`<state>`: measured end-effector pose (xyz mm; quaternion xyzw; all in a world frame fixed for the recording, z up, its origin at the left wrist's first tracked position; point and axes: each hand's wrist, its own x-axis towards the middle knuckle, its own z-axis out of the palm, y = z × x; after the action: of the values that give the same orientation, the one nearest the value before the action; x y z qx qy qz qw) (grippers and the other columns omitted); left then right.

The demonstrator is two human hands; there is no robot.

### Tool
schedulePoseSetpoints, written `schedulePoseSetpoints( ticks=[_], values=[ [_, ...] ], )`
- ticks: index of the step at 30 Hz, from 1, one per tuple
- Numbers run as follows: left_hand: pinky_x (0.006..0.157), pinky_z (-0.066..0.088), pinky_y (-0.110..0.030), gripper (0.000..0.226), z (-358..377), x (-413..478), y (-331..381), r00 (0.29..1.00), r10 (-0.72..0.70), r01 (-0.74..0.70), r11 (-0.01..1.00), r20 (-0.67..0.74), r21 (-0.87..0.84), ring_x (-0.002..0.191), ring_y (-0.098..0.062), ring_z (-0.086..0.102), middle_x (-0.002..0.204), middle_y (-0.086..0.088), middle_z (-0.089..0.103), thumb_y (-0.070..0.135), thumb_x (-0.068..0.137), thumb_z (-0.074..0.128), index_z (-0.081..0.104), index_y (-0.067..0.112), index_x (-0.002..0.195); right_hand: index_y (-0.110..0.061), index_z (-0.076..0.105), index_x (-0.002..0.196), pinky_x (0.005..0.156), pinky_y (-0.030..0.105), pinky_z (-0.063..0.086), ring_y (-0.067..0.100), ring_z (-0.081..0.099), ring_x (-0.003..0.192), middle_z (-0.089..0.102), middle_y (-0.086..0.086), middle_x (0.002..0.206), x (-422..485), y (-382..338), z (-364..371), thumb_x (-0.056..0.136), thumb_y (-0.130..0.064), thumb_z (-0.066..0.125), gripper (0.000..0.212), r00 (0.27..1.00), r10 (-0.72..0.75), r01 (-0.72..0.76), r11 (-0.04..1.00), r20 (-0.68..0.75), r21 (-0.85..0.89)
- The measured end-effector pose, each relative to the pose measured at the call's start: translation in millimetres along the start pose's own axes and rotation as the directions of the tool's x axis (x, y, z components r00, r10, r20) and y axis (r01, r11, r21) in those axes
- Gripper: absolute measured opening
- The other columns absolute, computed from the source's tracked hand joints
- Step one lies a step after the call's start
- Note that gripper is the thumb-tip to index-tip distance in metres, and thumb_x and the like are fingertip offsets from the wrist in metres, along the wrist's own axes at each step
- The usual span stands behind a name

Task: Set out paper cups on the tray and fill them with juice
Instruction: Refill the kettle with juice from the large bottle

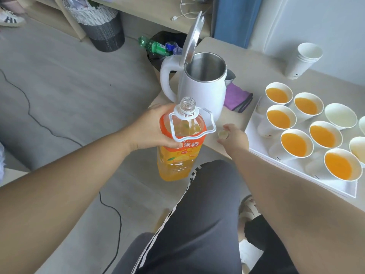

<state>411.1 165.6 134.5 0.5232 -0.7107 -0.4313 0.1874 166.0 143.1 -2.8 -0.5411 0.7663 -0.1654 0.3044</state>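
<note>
Beige table [256, 64] carries the white tray [254, 141], where I count six paper cups [281, 118] filled and others [340, 115] empty. Left hand [150, 129] grips the uncapped juice bottle [180, 151] off the table edge, over the lap [207, 204]; any tilt would spill it. Right hand [236, 139] curls at the cap [223, 134]; I cannot tell whether it pinches it.

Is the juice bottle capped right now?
No, the juice bottle has an open neck; its cap sits on the table by the right hand.
</note>
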Motion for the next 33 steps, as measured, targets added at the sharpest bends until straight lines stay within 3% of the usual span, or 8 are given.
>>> schedulePoseSetpoints(
  ticks=[4,7,11,17,21,28,30,33],
  values=[
    [0.079,0.052,-0.015,0.08,-4,-2,9,1.0,0.031,-0.031,0.999,0.005,-0.019,0.103,-0.002,0.061,0.113,0.017,0.06,0.018,0.053,0.092,0.054,0.03,0.122,-0.018,0.046,0.134,0.082,0.027,0.044,0.016,0.054,0.101,0.044,0.001,0.137,-19,-15,-23,0.085,-0.009,0.059,0.052,0.989,-0.141,0.146,0.976,-0.044,0.161],
    [0.086,0.053,-0.027,0.085,-12,-4,23,0.998,0.062,-0.062,0.998,-0.005,-0.03,0.106,-0.008,0.061,0.12,0.007,0.06,0.035,0.043,0.086,0.055,0.034,0.122,-0.027,0.029,0.144,0.093,0.03,0.046,0.011,0.045,0.12,0.037,-0.002,0.144,-41,-29,-50,0.069,-0.016,0.074,0.088,0.91,-0.304,0.129,0.855,0.284,0.503],
    [0.084,0.053,-0.024,0.071,-23,-5,65,0.993,0.114,-0.112,0.989,0.022,-0.092,0.1,-0.005,0.065,0.112,0.01,0.067,0.027,0.043,0.086,0.056,0.04,0.107,-0.037,0.018,0.147,0.109,0.037,0.032,0.01,0.035,0.137,0.04,-0.016,0.147,-67,-48,-80,0.055,-0.026,0.089,0.117,0.725,-0.46,0.17,0.841,0.512,0.514],
    [0.08,0.052,-0.023,0.069,-28,-2,128,0.976,0.217,-0.208,0.95,0.015,-0.232,0.096,-0.006,0.067,0.104,0.007,0.072,0.027,0.04,0.084,0.062,0.028,0.106,-0.011,0.029,0.143,0.088,0.028,0.052,0.014,0.061,0.115,0.061,0.005,0.124,-96,-65,-140,0.065,0.01,0.08,0.096,0.75,-0.543,0.245,0.758,0.377,0.605],
    [0.091,0.052,-0.034,0.069,-15,-2,154,0.955,0.295,-0.274,0.909,0.02,-0.313,0.106,-0.016,0.065,0.112,0.0,0.07,0.028,0.043,0.083,0.064,0.026,0.109,-0.023,0.031,0.142,0.101,0.047,0.047,0.018,0.056,0.122,0.06,0.0,0.129,-114,-49,-175,0.051,-0.028,0.094,0.111,0.817,-0.503,0.339,0.814,0.283,0.472],
    [0.09,0.051,-0.032,0.102,5,-11,190,0.955,0.296,-0.272,0.898,0.016,-0.345,0.12,-0.015,0.055,0.132,0.004,0.055,0.031,0.054,0.089,0.035,0.03,0.14,-0.021,0.036,0.134,0.087,0.038,0.055,0.017,0.063,0.11,0.063,0.003,0.121,-144,-27,-216,0.048,-0.023,0.09,0.102,0.893,-0.445,0.372,0.819,0.074,0.437],
    [0.102,0.042,-0.03,0.094,11,-22,198,0.859,0.397,-0.459,0.877,-0.324,-0.142,0.126,-0.012,0.046,0.138,0.005,0.043,0.047,0.058,0.082,0.036,0.032,0.138,-0.025,0.033,0.132,0.087,0.042,0.055,0.019,0.062,0.11,0.062,0.001,0.119,-148,-27,-229,0.044,-0.029,0.088,0.104,0.907,-0.418,0.366,0.845,0.053,0.39],
    [0.104,0.034,-0.028,0.064,30,-32,204,0.424,0.764,-0.544,0.644,-0.486,0.538,0.119,-0.024,0.047,0.128,-0.009,0.05,0.045,0.076,0.062,0.052,0.011,0.13,-0.03,0.028,0.125,0.077,0.029,0.054,0.014,0.06,0.102,0.058,-0.007,0.109,-154,-32,-250,0.051,-0.021,0.085,0.094,0.922,-0.386,0.358,0.879,0.03,0.316]
  ],
)
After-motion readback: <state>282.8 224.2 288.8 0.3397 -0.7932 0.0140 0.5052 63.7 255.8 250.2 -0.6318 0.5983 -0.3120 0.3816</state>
